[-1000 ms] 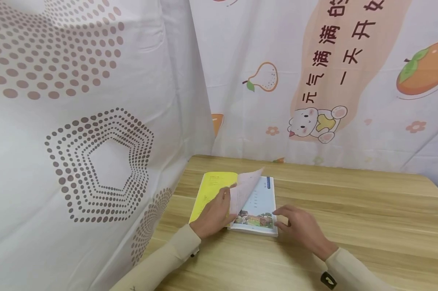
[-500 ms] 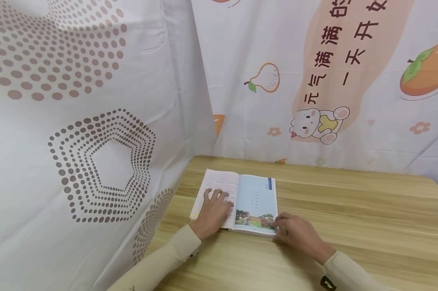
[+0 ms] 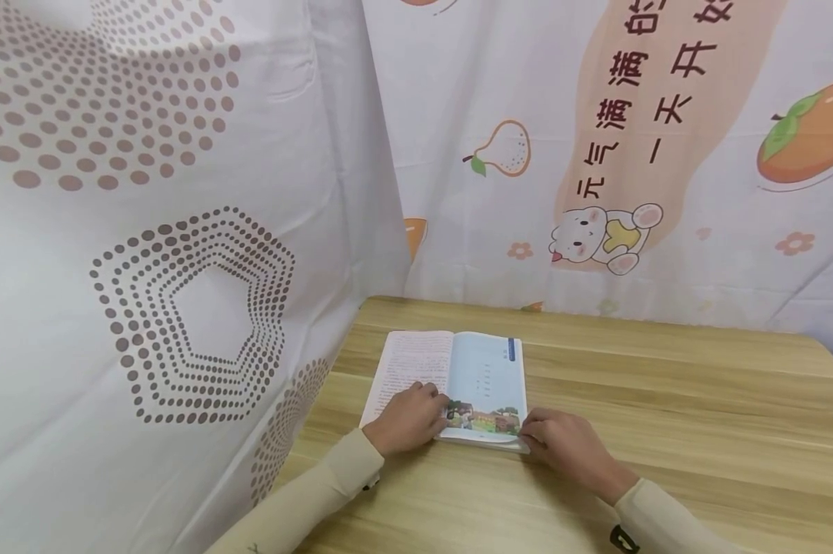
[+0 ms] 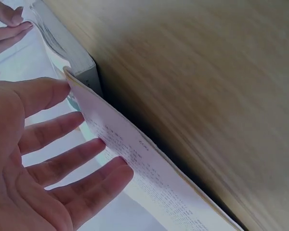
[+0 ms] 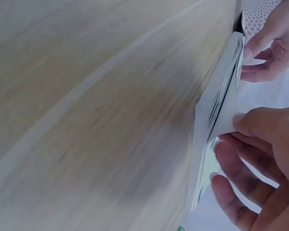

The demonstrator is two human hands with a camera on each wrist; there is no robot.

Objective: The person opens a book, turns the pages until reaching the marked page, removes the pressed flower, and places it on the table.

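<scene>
A thick paperback book [image 3: 481, 369] lies spread on the table, with a page of dense print on its left side and a pale blue illustrated page [image 3: 470, 362] on its right. My left hand [image 3: 409, 418] rests over the lower part of the printed page [image 4: 149, 168], fingers spread and fingertips touching the paper beside the spine. At the lower right corner of the book, my right hand [image 3: 570, 444] pinches the page corner [image 5: 226, 115] between thumb and forefinger. That corner is lifted a little from the page stack [image 5: 209, 103] beneath it.
The book lies on a wood-grain table [image 3: 665, 392]. A white curtain with brown dots [image 3: 201, 323] hangs along the left, and a fruit-and-bear printed curtain [image 3: 492, 215] closes off the back.
The lifted printed page and then the yellow page beneath it came down onto the left side. My left hand slid down toward the spine's lower end; my right hand took hold of the page corner.
</scene>
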